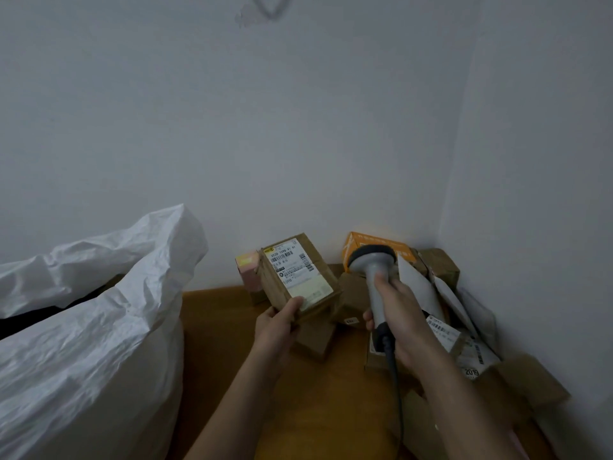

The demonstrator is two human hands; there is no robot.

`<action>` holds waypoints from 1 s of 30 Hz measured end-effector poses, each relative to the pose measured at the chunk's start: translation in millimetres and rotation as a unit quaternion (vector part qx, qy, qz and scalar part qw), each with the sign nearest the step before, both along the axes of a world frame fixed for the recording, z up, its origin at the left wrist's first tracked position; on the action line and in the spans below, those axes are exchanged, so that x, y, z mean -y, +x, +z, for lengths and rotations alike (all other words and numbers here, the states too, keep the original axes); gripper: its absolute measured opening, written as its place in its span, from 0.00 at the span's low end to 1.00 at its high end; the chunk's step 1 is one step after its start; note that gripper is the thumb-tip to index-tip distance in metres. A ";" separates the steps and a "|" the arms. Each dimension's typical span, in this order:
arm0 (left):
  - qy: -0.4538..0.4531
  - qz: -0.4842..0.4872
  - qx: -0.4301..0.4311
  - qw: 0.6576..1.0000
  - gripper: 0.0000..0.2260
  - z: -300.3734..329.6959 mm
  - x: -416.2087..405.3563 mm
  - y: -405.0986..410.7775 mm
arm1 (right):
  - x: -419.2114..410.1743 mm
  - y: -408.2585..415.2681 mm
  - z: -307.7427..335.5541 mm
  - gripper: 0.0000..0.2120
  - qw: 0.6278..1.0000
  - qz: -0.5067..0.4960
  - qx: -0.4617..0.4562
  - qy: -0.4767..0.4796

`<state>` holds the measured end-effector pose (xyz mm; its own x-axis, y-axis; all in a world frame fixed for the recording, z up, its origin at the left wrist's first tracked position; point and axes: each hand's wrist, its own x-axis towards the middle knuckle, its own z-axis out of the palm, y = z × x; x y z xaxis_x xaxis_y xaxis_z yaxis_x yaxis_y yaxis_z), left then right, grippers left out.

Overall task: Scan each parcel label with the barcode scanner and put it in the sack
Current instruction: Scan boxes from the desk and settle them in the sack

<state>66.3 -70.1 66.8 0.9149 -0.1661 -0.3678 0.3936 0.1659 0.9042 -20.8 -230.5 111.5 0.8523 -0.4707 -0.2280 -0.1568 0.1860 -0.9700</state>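
My left hand (278,323) grips the near corner of a small brown cardboard parcel (298,277), held up with its white shipping label (297,270) facing me. My right hand (398,313) grips the handle of a grey barcode scanner (373,263), whose head is level with the parcel, just to its right, a small gap between them. The scanner's dark cable (393,370) hangs down along my right forearm. A big white woven sack (89,327) stands at the left with its dark mouth open upward.
A heap of brown boxes and white mailers (464,327) fills the right corner, with an orange box (374,244) and a pink box (248,270) against the wall. All of it sits on a wooden surface (232,327). White walls close the back and right.
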 end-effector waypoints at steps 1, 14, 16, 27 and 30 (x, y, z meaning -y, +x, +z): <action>0.017 0.002 0.007 1.000 0.22 -0.2 -1.5 0.9 | 0.9 -2.3 7.6 0.13 1.000 0.010 0.010 -0.017; 0.043 0.021 -0.008 0.999 0.22 -5.9 -7.9 0.1 | -16.1 -48.9 78.7 0.14 0.984 0.097 0.109 -0.106; 0.040 0.021 -0.005 0.999 0.23 -6.4 -8.6 -1.7 | -17.7 -54.7 83.3 0.14 0.982 0.096 0.111 -0.117; 0.043 0.027 -0.007 0.999 0.24 1.3 -2.2 -19.8 | -19.5 -79.6 99.0 0.15 0.981 0.093 0.117 -0.120; 0.054 0.037 -0.002 0.998 0.25 3.6 -3.7 -26.1 | -20.9 -83.0 99.8 0.16 0.980 0.103 0.119 -0.125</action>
